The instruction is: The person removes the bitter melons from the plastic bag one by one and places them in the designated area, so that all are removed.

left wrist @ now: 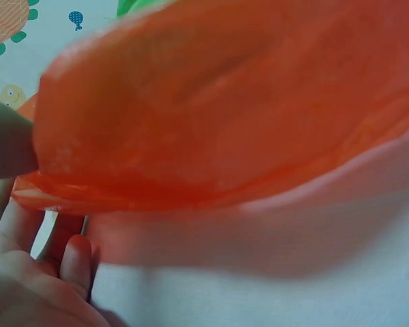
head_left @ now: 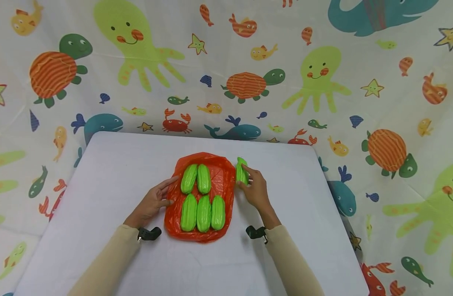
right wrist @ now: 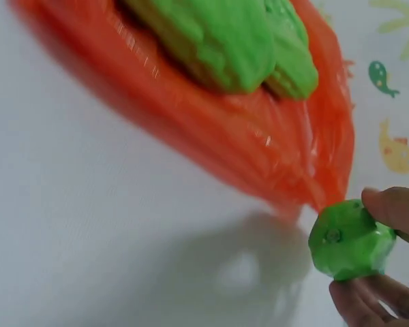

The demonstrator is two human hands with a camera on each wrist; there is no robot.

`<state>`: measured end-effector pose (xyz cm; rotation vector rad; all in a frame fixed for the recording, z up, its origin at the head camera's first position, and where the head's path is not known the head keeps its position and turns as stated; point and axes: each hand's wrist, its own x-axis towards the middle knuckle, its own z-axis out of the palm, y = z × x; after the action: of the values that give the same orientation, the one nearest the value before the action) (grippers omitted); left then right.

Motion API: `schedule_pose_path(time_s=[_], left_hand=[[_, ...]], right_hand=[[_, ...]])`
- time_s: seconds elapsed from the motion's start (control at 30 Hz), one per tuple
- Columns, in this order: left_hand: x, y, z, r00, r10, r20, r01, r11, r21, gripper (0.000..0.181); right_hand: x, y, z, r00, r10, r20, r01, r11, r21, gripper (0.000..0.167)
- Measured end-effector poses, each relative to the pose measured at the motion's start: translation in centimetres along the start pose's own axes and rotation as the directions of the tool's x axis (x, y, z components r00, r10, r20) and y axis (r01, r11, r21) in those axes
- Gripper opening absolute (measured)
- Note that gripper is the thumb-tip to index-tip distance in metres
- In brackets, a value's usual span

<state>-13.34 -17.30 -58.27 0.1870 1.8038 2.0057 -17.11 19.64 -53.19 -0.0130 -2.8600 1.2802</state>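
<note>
A red, shiny plastic bag (head_left: 221,181) is spread out like a shallow tray on the white table. Several green ridged gourds lie in it: two in the far row, such as this gourd (head_left: 203,179), and three in the near row, such as this gourd (head_left: 189,213). My left hand (head_left: 154,202) pinches the bag's left rim, thumb above and fingers below in the left wrist view. Just outside the right rim, my right hand (head_left: 256,189) grips another green gourd (right wrist: 351,240) between thumb and fingers. The gourd's blunt end faces the right wrist camera.
The white table (head_left: 130,164) extends around the bag on all sides. Behind it hangs a curtain (head_left: 219,53) printed with sea animals. A black wrist camera (head_left: 149,234) sits on the left wrist, and another wrist camera (head_left: 255,232) on the right.
</note>
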Motion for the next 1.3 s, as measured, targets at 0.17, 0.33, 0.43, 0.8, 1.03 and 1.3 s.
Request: schedule_pose_path(time_s=[0.17,0.33,0.43,0.8,1.03,1.3], left_hand=[[0.0,-0.1,0.0,1.0,0.0,0.005,0.0,1.0,-0.001,0.082],[-0.1,-0.2,0.0,1.0,0.003,0.01,-0.003,1.0,-0.004,0.082],[-0.1,-0.2,0.0,1.0,0.006,0.016,-0.006,1.0,-0.01,0.082],[-0.1,0.0,0.0,1.0,0.004,0.011,-0.004,1.0,-0.017,0.083],[-0.1,0.0,0.1,1.0,0.005,0.011,-0.005,1.0,-0.025,0.082],[-0.1,-0.1,0.0,1.0,0.011,0.014,-0.011,0.999,-0.03,0.083]], right_hand=[[0.2,1.2,-0.3,0.999,0.045,0.01,-0.045,0.999,-0.009,0.069],[0.3,2.1,-0.1,0.998,0.066,0.025,-0.066,0.998,-0.005,0.069],[0.3,2.4,0.0,0.997,0.068,0.029,-0.068,0.998,-0.009,0.069],[0.8,2.5,0.2,0.996,0.082,0.045,-0.081,0.996,-0.028,0.068],[0.7,1.9,-0.2,0.998,0.066,-0.005,-0.067,0.995,-0.074,0.071],[0.3,0.0,-0.7,0.994,0.035,-0.104,-0.043,0.996,-0.073,0.068]])
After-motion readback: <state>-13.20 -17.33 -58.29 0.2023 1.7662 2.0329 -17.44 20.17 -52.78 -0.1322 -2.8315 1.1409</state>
